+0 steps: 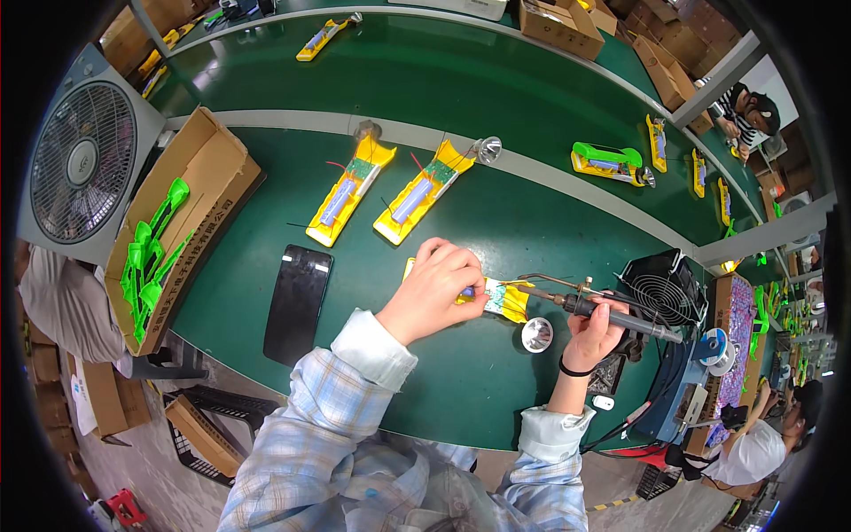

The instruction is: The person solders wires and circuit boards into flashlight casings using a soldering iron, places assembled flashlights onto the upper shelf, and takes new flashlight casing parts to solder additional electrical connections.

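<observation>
While I watch remotely through the head camera, the green workbench point(461, 390) takes up most of the view. A grey fan point(84, 168) stands at its left, beside a cardboard box point(208, 142) of bright green parts point(146, 257). At the right is a black blower with a wire grille point(665, 288). A dark phone point(299, 304) lies flat, left of the work.

Two similar housings point(350, 195) point(424, 193), each fitted with a blue cell, lie beyond the hands. The yellow housing point(512, 303) under attention rests on the bench directly before the person, partly covered by the left hand point(443, 279), whose fingers are curled down around it. The right hand point(592, 339) grasps a soldering iron point(620, 317) by its dark handle, aimed leftward at the housing. A silvery reflector point(537, 335) sits just beside the housing's near edge.

I judge the step in hand to be soldering at the circuit board point(496, 294). At this distance I cannot tell whether the tip touches a joint, or whether the left fingertips also pinch a wire. In my assessment the next move calls for a motionless housing, exact tip placement and fingers kept clear of the heat.
</observation>
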`<action>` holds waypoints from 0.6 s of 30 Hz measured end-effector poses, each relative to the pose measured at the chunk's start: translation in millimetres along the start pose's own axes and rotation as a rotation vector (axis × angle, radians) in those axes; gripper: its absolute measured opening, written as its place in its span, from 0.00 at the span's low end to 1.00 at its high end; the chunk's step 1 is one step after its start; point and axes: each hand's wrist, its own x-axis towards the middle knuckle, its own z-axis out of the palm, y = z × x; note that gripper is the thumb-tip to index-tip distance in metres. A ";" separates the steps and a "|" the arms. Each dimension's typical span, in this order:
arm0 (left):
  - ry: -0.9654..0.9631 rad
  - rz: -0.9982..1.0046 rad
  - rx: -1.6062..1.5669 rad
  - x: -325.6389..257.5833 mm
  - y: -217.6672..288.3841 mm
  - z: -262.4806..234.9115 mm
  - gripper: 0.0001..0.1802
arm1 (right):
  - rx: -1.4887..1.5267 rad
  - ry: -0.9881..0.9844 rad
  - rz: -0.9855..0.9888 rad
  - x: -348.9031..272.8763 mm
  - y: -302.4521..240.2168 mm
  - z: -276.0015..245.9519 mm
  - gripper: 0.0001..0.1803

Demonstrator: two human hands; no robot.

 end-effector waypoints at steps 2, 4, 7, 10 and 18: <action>0.015 0.012 -0.004 0.1 -0.1 1.3 0.07 | -0.052 0.014 -0.016 -2.5 0.4 -0.1 0.06; 0.028 0.023 0.007 0.1 0.0 2.0 0.07 | -0.054 -0.014 -0.036 -4.3 6.4 -4.4 0.06; 0.028 0.018 0.008 -0.3 -0.1 2.4 0.07 | -0.062 -0.054 -0.022 -5.9 5.5 -3.4 0.06; 0.024 0.018 0.017 -0.6 -0.5 3.4 0.07 | -0.090 -0.061 0.015 -7.0 5.4 -3.9 0.06; 0.025 0.022 0.027 -0.9 0.5 1.6 0.07 | -0.097 -0.089 0.005 -7.7 9.7 -4.1 0.05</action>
